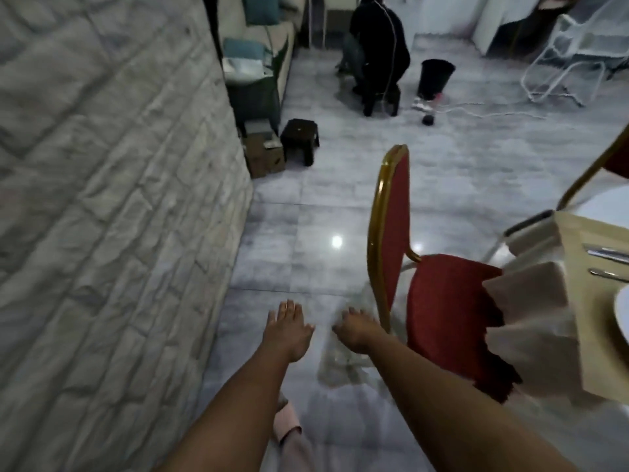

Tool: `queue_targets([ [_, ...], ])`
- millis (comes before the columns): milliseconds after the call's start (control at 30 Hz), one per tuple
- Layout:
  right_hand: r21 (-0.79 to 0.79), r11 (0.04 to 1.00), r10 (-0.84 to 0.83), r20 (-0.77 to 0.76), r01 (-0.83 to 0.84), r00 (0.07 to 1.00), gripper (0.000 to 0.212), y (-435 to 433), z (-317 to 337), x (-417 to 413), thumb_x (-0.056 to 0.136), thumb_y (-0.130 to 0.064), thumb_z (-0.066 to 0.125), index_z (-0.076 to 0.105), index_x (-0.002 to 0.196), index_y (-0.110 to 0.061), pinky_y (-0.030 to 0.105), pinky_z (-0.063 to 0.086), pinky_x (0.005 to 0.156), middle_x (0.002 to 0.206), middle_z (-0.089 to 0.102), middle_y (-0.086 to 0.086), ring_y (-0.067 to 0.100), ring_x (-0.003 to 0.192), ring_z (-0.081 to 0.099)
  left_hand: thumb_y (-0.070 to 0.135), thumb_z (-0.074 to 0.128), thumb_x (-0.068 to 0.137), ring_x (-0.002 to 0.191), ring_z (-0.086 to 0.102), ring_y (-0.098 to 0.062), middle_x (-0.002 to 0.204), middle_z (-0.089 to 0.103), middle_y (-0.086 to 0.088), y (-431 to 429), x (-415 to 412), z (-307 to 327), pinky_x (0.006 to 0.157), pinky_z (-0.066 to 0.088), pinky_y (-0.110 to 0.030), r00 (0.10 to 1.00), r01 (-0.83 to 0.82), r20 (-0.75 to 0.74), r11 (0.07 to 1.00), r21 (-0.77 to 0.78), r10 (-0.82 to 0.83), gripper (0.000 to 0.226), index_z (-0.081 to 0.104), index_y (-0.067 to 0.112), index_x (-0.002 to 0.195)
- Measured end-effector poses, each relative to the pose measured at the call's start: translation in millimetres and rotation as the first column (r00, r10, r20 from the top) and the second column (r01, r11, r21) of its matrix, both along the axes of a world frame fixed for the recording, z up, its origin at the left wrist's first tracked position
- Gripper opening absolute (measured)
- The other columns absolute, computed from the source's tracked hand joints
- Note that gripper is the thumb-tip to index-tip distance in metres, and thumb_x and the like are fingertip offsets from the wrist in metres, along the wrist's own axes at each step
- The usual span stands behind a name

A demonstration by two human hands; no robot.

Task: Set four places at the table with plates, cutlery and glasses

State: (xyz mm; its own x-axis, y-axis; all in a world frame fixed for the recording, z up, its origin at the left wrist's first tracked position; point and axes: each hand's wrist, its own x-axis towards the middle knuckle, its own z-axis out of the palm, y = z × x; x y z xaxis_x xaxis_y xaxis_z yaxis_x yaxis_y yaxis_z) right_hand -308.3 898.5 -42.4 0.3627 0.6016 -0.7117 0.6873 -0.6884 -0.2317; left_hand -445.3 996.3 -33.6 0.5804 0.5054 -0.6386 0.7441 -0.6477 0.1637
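Note:
My left hand (289, 330) is stretched out flat over the grey tiled floor, fingers apart and empty. My right hand (354, 330) is beside it, near the gold frame of a red chair (446, 318), fingers bent downward. A blurred, see-through shape (340, 366) lies under that hand; whether the hand grips it is unclear. At the right edge, the table (544, 335) has a pale cloth and a beige placemat (585, 301). On the mat lie cutlery pieces (607, 255) and the rim of a white plate (623, 318).
A white brick-pattern wall (102, 216) fills the left. Ahead on the floor stand a small dark stool (299, 137), a cardboard box (263, 155) and a black bin (437, 76). A person in dark clothes (377, 52) sits far back. A second red chair (612, 158) is at the right.

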Motion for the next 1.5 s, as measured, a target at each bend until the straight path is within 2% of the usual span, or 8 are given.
queue_targets([
  [133,0.013,0.999,0.04,0.017,-0.04,0.999,0.066,80,4,-6,0.103,-0.048,0.025,0.01,0.157,-0.011,0.05,0.006,0.122,0.166,0.0,0.007,0.03,0.152,0.0,0.043,0.015,0.103,0.149,-0.012,-0.024,0.161,-0.012,-0.011,70,-6,9,0.12,-0.006,-0.043,0.998,-0.069,0.009,0.998,0.014,0.069,0.065,-0.006,0.006,0.152],
  [300,0.068,0.993,0.093,0.039,-0.096,0.995,0.064,156,19,-6,0.104,-0.046,0.025,0.013,0.156,-0.01,0.052,0.006,0.121,0.165,0.003,0.009,0.031,0.152,0.002,0.045,0.015,0.103,0.149,-0.011,-0.024,0.161,-0.013,-0.011,141,-6,21,0.12,-0.004,-0.044,0.995,-0.096,0.029,0.995,0.038,0.095,0.066,-0.006,0.007,0.152],
  [633,0.101,0.993,0.051,0.075,-0.058,0.996,0.065,255,29,41,0.104,-0.048,0.024,0.012,0.156,-0.011,0.052,0.005,0.121,0.166,0.001,0.009,0.031,0.152,0.001,0.044,0.015,0.103,0.149,-0.013,-0.023,0.161,-0.014,-0.01,246,41,35,0.119,-0.007,-0.043,0.998,-0.044,0.044,0.997,0.068,0.041,0.065,-0.006,0.008,0.153],
  [933,0.082,0.995,-0.058,0.117,0.048,0.991,0.064,329,35,160,0.103,-0.047,0.024,0.018,0.155,-0.009,0.053,0.009,0.12,0.165,0.007,0.01,0.032,0.151,0.007,0.044,0.015,0.103,0.149,-0.011,-0.023,0.161,-0.011,-0.01,334,167,49,0.12,-0.006,-0.043,0.997,0.053,0.048,0.994,0.094,-0.058,0.064,-0.003,0.009,0.153],
  [1133,0.084,0.992,-0.107,0.132,0.097,0.985,0.064,371,48,232,0.103,-0.045,0.024,0.015,0.156,-0.009,0.053,0.008,0.12,0.165,0.006,0.009,0.032,0.152,0.004,0.044,0.015,0.103,0.149,-0.012,-0.023,0.161,-0.012,-0.009,379,248,56,0.121,-0.005,-0.044,0.993,0.095,0.064,0.992,0.077,-0.1,0.064,-0.003,0.01,0.154],
  [1500,0.08,0.942,-0.334,0.169,0.325,0.927,0.064,419,55,362,0.103,-0.046,0.024,0.014,0.156,-0.012,0.051,0.005,0.121,0.166,0.005,0.007,0.029,0.152,0.003,0.043,0.015,0.103,0.149,-0.011,-0.024,0.161,-0.011,-0.009,458,402,61,0.12,-0.005,-0.044,0.94,0.321,0.083,0.942,0.098,-0.33,0.063,-0.002,0.009,0.153],
])
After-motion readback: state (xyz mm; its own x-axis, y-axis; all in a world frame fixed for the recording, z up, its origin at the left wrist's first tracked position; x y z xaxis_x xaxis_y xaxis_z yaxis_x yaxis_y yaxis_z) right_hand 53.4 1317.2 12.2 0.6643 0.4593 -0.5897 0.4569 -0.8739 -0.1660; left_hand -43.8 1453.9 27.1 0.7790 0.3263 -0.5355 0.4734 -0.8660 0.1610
